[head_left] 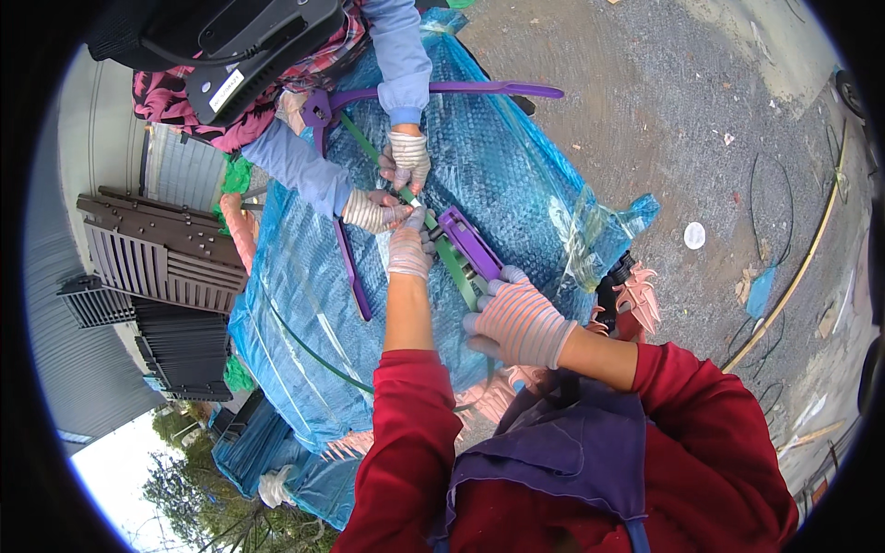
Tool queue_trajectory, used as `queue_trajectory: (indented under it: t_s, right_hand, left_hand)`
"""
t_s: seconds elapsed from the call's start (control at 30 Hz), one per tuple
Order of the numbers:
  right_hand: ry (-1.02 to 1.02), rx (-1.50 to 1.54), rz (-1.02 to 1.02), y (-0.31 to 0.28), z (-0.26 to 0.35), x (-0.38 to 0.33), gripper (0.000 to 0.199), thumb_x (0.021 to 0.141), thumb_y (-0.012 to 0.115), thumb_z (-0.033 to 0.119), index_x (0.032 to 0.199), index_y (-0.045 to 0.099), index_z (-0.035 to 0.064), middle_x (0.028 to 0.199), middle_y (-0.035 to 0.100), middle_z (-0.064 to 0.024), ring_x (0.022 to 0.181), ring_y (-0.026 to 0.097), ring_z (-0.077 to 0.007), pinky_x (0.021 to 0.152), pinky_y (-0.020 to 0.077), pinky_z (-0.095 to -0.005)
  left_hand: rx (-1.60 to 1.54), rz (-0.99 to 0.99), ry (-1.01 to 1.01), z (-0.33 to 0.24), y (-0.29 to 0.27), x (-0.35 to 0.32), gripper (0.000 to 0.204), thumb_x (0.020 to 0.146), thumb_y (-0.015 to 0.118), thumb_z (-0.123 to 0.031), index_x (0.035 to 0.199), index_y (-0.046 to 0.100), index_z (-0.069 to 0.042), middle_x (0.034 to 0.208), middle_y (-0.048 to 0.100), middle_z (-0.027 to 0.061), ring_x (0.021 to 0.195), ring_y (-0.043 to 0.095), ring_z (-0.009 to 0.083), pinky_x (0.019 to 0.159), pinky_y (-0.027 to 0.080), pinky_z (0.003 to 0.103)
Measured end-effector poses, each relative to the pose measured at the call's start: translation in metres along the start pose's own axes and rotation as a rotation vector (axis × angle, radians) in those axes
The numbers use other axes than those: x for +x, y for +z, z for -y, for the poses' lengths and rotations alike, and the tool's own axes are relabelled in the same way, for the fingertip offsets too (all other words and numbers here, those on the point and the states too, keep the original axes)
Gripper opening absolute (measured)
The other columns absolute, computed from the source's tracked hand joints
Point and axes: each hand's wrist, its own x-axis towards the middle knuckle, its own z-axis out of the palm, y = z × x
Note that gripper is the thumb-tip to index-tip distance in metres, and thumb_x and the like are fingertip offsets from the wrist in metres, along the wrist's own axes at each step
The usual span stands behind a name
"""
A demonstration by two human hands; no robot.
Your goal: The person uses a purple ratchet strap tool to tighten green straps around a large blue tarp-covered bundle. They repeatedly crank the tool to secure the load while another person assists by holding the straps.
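Note:
In striped work gloves, my left hand [411,251] pinches the green strap [452,258] close to a small metal seal [416,202]. My right hand [522,319] is closed round the near end of a purple strapping tensioner [468,241], which lies along the strap. A co-worker's two gloved hands, one upper [406,158] and one lower [371,211], hold the same strap at the seal from the far side. Beneath all this is a bundle in blue bubble wrap [313,369]. My fingertips partly hide the strap.
By the co-worker, a long-handled purple strapping sealer [318,109] spreads its arms over the wrap. Pink spiky pieces [636,297] jut from the bundle's right end. Dark slatted panels [157,263] stand at left. On the concrete ground lie a white disc [694,236] and a long yellowish pole [784,300].

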Motion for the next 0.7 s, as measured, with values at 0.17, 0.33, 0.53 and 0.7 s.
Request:
queue_trajectory:
  t_s: [0.17,0.33,0.53,0.7]
  right_hand:
    - [0.0,0.05,0.027,0.002,-0.002,0.001,0.023,0.081,0.056,0.039,0.084,0.061,0.0168,0.079,0.061,-0.006,0.092,0.056,-0.0274,0.093,0.0335,-0.0493]
    - [0.018,0.076,0.043,0.002,-0.002,0.002,0.024,0.081,0.057,0.039,0.087,0.063,0.017,0.081,0.061,-0.0073,0.097,0.055,-0.0287,0.095,0.0325,-0.0509]
    - [0.02,0.067,-0.001,0.005,-0.006,0.002,0.024,0.081,0.056,0.039,0.087,0.062,0.0169,0.082,0.061,-0.0072,0.097,0.055,-0.0288,0.094,0.033,-0.0506]
    - [0.01,0.072,0.014,0.002,-0.003,0.002,0.022,0.081,0.056,0.038,0.083,0.061,0.0169,0.08,0.06,-0.0059,0.093,0.056,-0.0277,0.092,0.0339,-0.0499]
  left_hand:
    - [0.105,0.012,0.043,0.01,-0.011,0.012,0.014,0.086,0.062,-0.021,0.094,0.059,-0.01,0.078,0.054,-0.0011,0.057,0.048,0.0098,0.043,0.036,0.023]
    - [0.245,-0.13,0.07,0.015,-0.005,0.021,0.02,0.084,0.063,-0.017,0.102,0.06,-0.009,0.083,0.056,0.002,0.066,0.055,0.0142,0.053,0.046,0.03]
    - [0.101,-0.056,0.159,0.011,0.007,0.002,0.029,0.083,0.062,-0.017,0.108,0.059,-0.002,0.086,0.057,0.0061,0.068,0.057,0.0163,0.055,0.049,0.033]
    - [-0.014,-0.033,0.11,0.011,0.003,-0.002,0.024,0.083,0.064,-0.019,0.099,0.061,-0.001,0.085,0.057,0.006,0.064,0.058,0.0172,0.052,0.049,0.032]
